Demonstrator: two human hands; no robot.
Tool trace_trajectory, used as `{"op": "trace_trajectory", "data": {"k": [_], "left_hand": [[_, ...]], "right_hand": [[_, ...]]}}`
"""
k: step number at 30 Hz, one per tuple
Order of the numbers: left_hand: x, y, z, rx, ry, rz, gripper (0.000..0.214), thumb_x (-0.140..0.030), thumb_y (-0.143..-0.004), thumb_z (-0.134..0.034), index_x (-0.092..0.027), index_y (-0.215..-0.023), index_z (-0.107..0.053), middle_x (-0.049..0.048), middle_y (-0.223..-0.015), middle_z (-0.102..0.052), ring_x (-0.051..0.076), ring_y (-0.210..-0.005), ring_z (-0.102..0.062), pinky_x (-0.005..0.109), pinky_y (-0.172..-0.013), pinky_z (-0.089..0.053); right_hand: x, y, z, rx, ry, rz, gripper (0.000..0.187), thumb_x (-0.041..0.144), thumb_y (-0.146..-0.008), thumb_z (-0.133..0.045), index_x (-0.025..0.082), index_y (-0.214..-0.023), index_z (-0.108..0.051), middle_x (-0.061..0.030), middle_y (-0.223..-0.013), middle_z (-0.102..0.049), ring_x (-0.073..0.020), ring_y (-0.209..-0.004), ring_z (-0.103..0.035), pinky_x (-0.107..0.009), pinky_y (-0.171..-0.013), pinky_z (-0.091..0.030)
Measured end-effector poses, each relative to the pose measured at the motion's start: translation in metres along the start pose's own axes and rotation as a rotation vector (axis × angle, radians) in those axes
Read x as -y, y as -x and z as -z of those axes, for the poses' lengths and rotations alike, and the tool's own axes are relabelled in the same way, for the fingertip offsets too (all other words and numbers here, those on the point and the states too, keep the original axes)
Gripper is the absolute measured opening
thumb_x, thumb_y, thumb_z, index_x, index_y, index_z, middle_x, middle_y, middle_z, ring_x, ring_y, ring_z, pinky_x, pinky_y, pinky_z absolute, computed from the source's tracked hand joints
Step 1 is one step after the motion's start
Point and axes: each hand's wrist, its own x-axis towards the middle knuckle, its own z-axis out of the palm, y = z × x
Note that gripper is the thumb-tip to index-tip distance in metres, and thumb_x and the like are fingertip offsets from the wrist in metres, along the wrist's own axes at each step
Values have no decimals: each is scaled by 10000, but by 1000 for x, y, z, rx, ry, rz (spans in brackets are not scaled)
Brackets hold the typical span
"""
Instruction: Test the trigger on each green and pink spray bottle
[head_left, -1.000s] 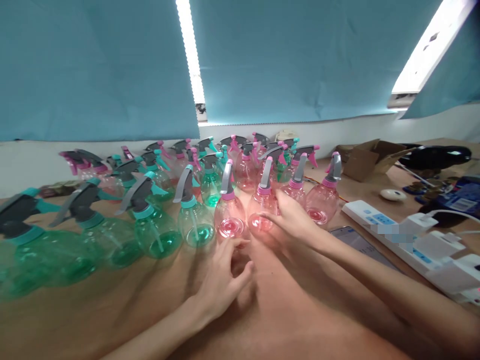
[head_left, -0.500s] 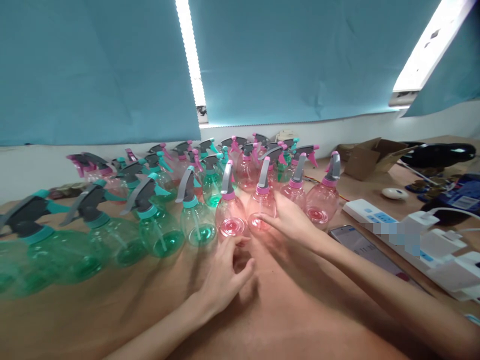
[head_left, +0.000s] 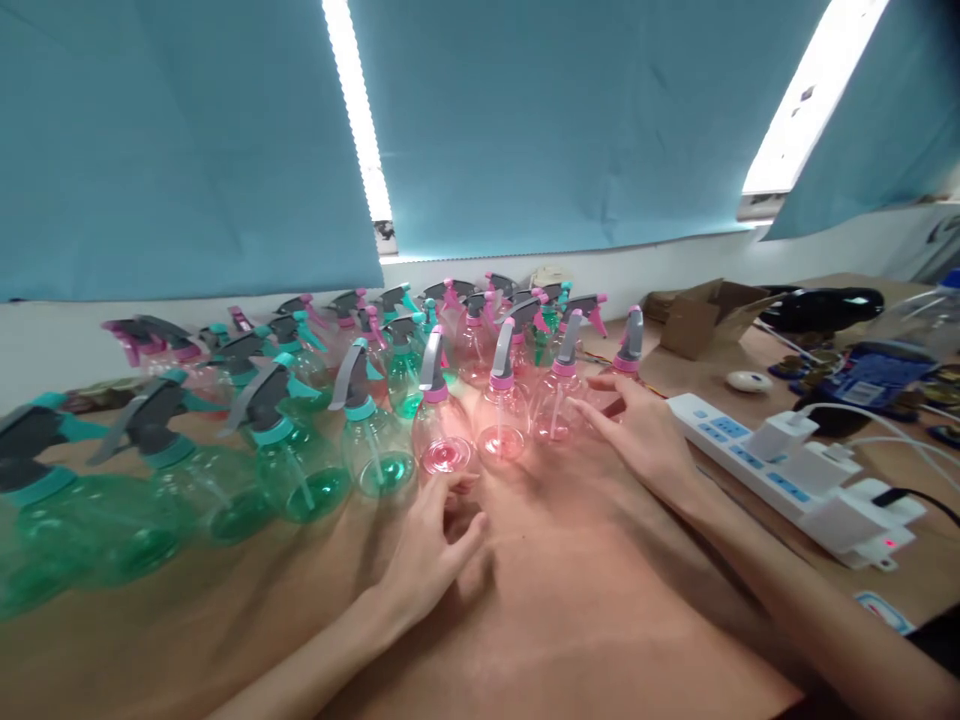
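Note:
Clear pink spray bottles with grey triggers stand upright in a front row. My left hand rests on the table just before a pink spray bottle; its fingers are loosely curled, the thumb apart, nothing in it. A second pink bottle stands to the right of that one. My right hand is open, thumb and fingers apart, its thumb tip close to the third pink bottle. Behind this hand is the rightmost pink bottle, its body mostly hidden. Whether the right fingers touch it I cannot tell.
Green spray bottles continue the row leftward, with several more pink and green ones behind. On the right lie a white power strip with chargers, a white mouse and a cardboard box. Blue blinds hang at the back.
My right hand has left the second pink bottle and moved right, to the third and rightmost ones. My left hand keeps its place by the first. The view has turned slightly right.

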Motion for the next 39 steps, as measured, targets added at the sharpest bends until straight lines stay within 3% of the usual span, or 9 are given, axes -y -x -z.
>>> {"op": "trace_trajectory", "data": {"k": [5, 8, 16, 25, 29, 34, 39], "left_hand": [[-4, -1, -1, -18, -7, -1, 250, -296, -874, -557, -192, -1101, -542, 90, -1134, -608, 236, -1006, -620, 437, -903, -523], [-7, 1, -4, -10, 1, -3, 252, -302, -877, -555, -193, -1104, -542, 90, -1140, -612, 247, -1036, -618, 456, -923, -518], [-17, 11, -15, 39, 41, -7, 237, -326, -894, -526, -174, -1076, -535, 119, -1159, -593, 253, -1043, -629, 454, -891, -533], [-42, 11, -4, -18, 28, -49, 230, -314, -876, -558, -199, -1075, -553, 83, -1126, -624, 247, -1036, -599, 469, -946, -472], [-51, 7, 5, -53, 62, -93, 395, -361, -848, -635, -228, -1201, -517, 82, -1252, -587, 257, -1105, -585, 470, -985, -457], [-66, 7, 19, -27, 145, -110, 606, -326, -786, -708, -240, -1326, -446, 94, -1351, -540, 276, -1201, -553, 458, -1016, -454], [-80, 18, 39, -39, 195, -95, 416, -294, -804, -667, -211, -1176, -499, 62, -1077, -618, 206, -898, -636, 348, -764, -534]], "right_hand": [[3, -17, -11, 56, 88, -63, 630, 532, -821, -662, 161, -1317, -546, -154, -1237, -669, -358, -1124, -623, -463, -902, -478], [4, -28, -21, 76, 107, -115, 715, 589, -808, -649, 94, -1312, -535, -209, -1109, -705, -406, -1059, -646, -488, -842, -489], [2, -28, -19, 138, 127, -99, 559, 584, -837, -603, 142, -1178, -619, -166, -973, -732, -390, -931, -689, -443, -738, -504], [23, 30, 6, 202, 102, 3, 525, 649, -818, -579, 202, -1091, -612, -127, -1040, -718, -350, -932, -684, -418, -716, -502], [47, 62, 10, 243, 45, 101, 539, 687, -803, -575, 197, -1025, -596, -89, -878, -705, -287, -734, -679, -350, -585, -462], [77, 92, -3, 248, -80, 306, 391, 574, -841, -577, 206, -972, -562, -81, -899, -664, -285, -802, -651, -370, -604, -485], [102, 111, -32, 239, -244, 426, 438, 507, -794, -646, 223, -1107, -534, -93, -1048, -643, -305, -988, -616, -468, -819, -526]]}}
